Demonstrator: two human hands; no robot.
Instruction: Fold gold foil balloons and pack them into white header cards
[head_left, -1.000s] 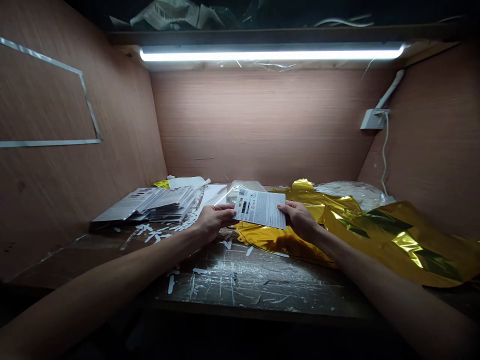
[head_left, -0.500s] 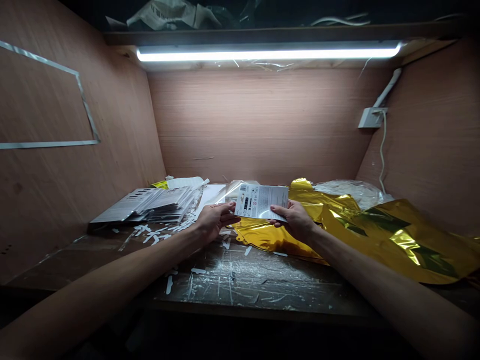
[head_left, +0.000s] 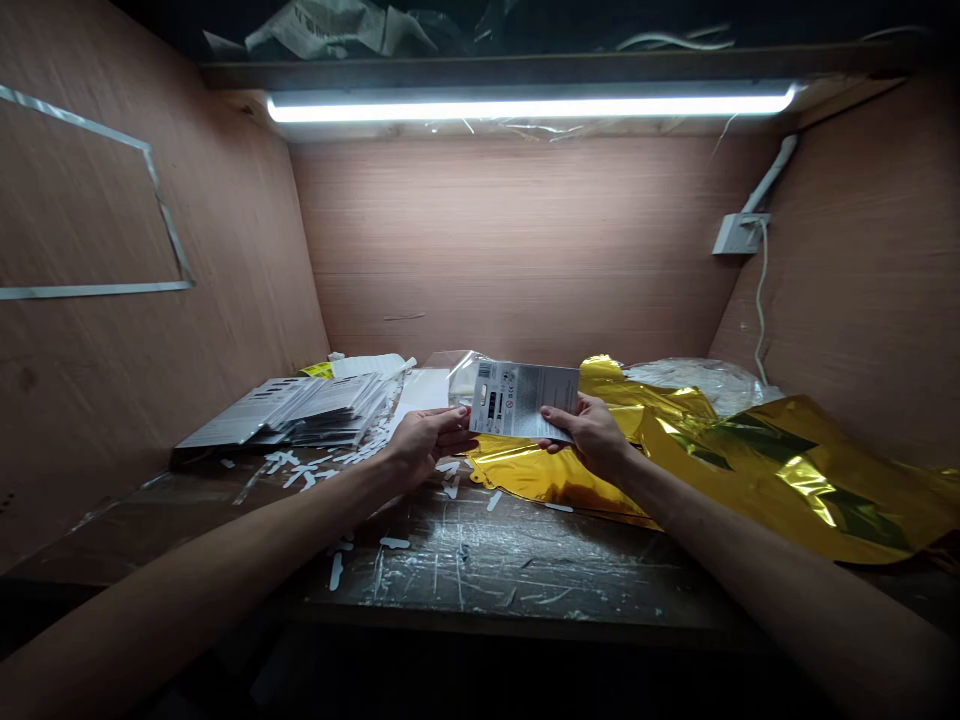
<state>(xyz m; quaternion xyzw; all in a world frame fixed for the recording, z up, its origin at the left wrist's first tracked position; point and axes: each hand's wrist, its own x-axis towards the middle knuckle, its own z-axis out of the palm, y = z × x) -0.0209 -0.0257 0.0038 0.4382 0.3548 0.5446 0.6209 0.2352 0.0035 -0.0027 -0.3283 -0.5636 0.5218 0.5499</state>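
A grey printed card [head_left: 525,400] with a barcode, small symbols and a hang slot is held up over the workbench. My right hand [head_left: 596,435] grips its right end, thumb flat on the printed face and fingers underneath. At the card's lower left edge, my left hand [head_left: 431,440] is closed with its fingertips pinching the edge; the fingertips are partly hidden. Behind the card lies a clear plastic sleeve [head_left: 461,372]. Shiny gold foil [head_left: 540,475] spreads beneath the card and my right hand.
To the left lie stacks of printed cards [head_left: 247,410], with small white cut-outs [head_left: 304,472] scattered before them. More gold foil [head_left: 750,480] covers the right side, near a clear bag [head_left: 690,380]. A lit tube [head_left: 525,107] hangs above; wooden walls [head_left: 510,240] enclose the bench.
The card's top edge has tilted up slightly, and the clear sleeve behind it shows farther to the left. Both hands keep their hold; the whole view has shifted slightly.
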